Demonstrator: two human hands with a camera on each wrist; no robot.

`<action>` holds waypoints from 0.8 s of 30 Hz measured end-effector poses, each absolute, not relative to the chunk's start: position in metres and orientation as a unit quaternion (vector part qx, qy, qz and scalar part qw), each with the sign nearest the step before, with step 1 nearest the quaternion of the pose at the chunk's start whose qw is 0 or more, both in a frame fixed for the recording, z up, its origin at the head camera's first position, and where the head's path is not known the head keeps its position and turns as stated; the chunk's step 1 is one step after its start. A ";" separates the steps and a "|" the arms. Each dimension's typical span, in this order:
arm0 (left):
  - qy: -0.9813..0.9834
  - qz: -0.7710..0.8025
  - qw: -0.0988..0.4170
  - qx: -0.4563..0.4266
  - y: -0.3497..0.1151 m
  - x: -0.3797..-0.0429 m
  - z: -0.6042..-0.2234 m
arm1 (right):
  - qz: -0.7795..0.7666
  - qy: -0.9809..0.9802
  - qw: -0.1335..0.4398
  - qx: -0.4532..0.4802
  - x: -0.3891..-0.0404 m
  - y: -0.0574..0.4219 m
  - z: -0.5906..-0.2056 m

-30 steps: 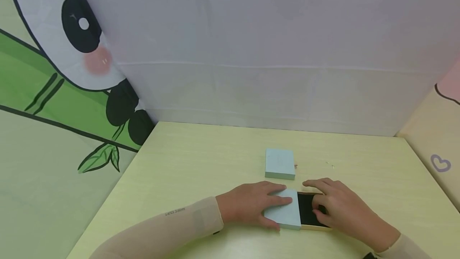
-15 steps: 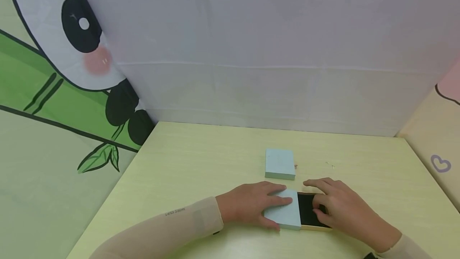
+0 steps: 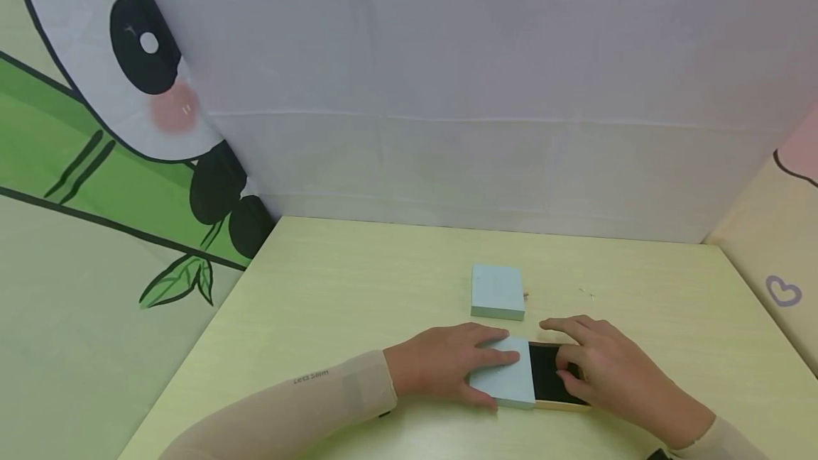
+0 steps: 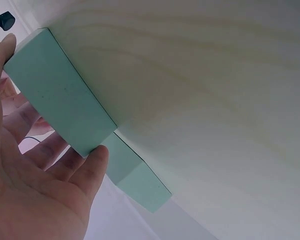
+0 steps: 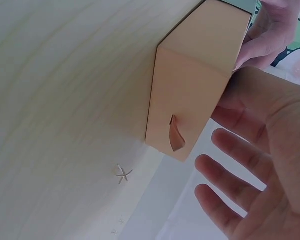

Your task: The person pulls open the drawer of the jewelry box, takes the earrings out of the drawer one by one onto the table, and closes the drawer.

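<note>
In the head view a pale blue drawer box (image 3: 501, 375) lies on the table, its black-lined tray (image 3: 546, 375) slid partly out to the right. My left hand (image 3: 447, 364) holds the blue sleeve, fingers spread over its top and thumb at the near edge. The left wrist view shows the thumb and little finger at opposite corners of the sleeve's end (image 4: 60, 92). My right hand (image 3: 607, 375) has its thumb and index finger bent into the tray, other fingers spread. Their tips are hidden, so any grip there is unclear. A tan pull tab (image 5: 176, 137) hangs from the tray's end.
Behind the opened box lies a second pale blue box (image 3: 497, 291), closed, with a small tab (image 3: 526, 296) at its right side. Tiny thin pieces (image 3: 588, 294) lie farther right; one looks like a small star (image 5: 123, 175). Printed cloth walls surround the table.
</note>
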State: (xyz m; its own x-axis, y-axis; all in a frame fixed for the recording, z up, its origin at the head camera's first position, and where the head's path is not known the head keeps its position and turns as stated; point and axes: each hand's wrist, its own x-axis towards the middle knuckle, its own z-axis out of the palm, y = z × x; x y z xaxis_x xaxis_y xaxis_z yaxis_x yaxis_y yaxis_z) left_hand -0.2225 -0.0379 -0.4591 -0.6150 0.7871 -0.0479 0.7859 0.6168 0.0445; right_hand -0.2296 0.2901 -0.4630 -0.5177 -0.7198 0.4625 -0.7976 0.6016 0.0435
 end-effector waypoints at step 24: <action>0.898 0.020 0.037 0.438 -0.039 -0.223 -0.458 | 0.091 -0.865 0.224 0.439 -0.230 0.290 -0.462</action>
State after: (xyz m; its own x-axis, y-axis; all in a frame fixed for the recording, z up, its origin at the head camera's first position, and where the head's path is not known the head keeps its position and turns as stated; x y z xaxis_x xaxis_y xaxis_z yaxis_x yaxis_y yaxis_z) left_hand -0.2228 -0.0394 -0.4579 -0.6140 0.7877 -0.0496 0.7848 0.6160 0.0679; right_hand -0.2299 0.2897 -0.4618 -0.5139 -0.7192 0.4676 -0.8009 0.5975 0.0388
